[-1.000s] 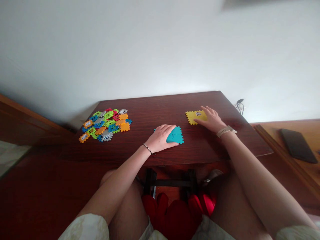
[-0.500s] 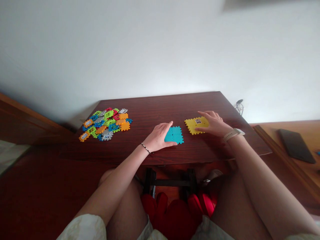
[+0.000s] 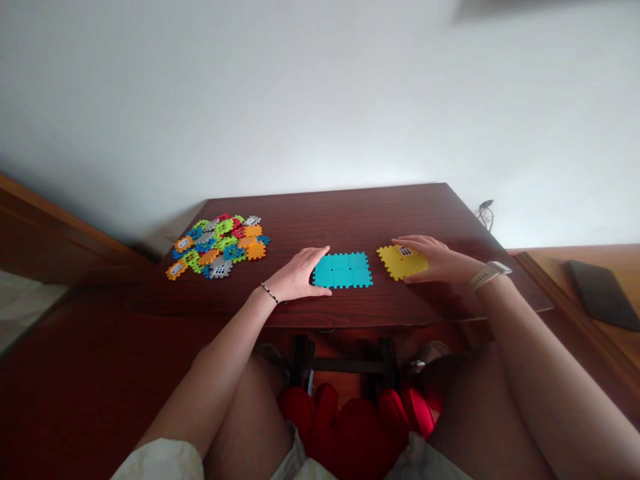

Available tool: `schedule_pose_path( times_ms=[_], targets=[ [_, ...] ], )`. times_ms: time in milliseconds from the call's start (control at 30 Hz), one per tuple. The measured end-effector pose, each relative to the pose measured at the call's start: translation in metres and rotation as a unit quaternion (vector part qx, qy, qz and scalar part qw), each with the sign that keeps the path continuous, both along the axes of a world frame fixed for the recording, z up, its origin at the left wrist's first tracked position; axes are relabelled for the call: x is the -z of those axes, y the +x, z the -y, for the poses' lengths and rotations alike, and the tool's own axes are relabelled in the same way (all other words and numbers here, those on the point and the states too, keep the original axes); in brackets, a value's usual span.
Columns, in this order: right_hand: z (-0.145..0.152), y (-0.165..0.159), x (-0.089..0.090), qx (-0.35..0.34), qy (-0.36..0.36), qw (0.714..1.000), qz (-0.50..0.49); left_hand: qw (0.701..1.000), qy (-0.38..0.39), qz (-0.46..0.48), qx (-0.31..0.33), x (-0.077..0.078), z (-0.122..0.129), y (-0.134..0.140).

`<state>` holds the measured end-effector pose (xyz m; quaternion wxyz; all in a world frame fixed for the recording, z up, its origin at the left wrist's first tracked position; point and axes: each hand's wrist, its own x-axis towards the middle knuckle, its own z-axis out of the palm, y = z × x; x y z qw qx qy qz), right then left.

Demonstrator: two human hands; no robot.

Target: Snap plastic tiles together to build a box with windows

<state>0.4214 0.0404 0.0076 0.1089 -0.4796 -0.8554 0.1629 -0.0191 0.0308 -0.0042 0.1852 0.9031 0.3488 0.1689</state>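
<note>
A turquoise panel of joined, toothed-edge interlocking tiles (image 3: 345,270) lies flat on the dark wooden table. Around its left end is my left hand (image 3: 300,275), thumb and fingers spread apart, with the fingertips close along the panel's far and near edges. To the right, a yellow panel of interlocking tiles (image 3: 397,265) with a small white window piece (image 3: 404,251) sits slightly turned. My right hand (image 3: 433,259) has it between fingers at the far edge and thumb at the near edge; the palm hides its right end.
On the table's left side lies a pile of loose interlocking tiles (image 3: 220,243) in several colours, some with white windows. A pale wall (image 3: 320,100) rises behind the table (image 3: 320,217). Beyond the right side are a black cable (image 3: 485,212) and a flat dark object (image 3: 603,293).
My left hand has slid left along the turquoise panel, uncovering more of it. My right hand has shifted toward me, and the yellow panel has turned slightly with it. The view has shifted a little.
</note>
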Motion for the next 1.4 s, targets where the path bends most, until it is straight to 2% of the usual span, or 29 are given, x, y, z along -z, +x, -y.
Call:
schedule_pose_path(
  times_ms=[167,433,800,1133,1400],
  targets=[
    [0.002,-0.011,0.000,0.015,0.057,0.998,-0.012,1.000,0.005,-0.013,-0.008,-0.001,0.004,0.003],
    [0.002,-0.026,-0.002,-0.001,0.058,0.995,-0.079,0.999,0.036,0.004,-0.014,0.010,-0.001,0.013],
    [-0.005,-0.089,0.002,-0.060,0.074,0.993,-0.073,0.997,0.055,0.045,-0.038,0.017,-0.001,0.033],
    [-0.007,-0.134,0.004,-0.097,0.087,0.990,-0.058,0.997,0.042,0.040,-0.056,0.015,0.003,0.034],
    [-0.007,-0.134,0.006,-0.101,0.076,0.991,-0.053,0.998,0.036,0.042,-0.040,0.004,0.006,0.023]
  ],
)
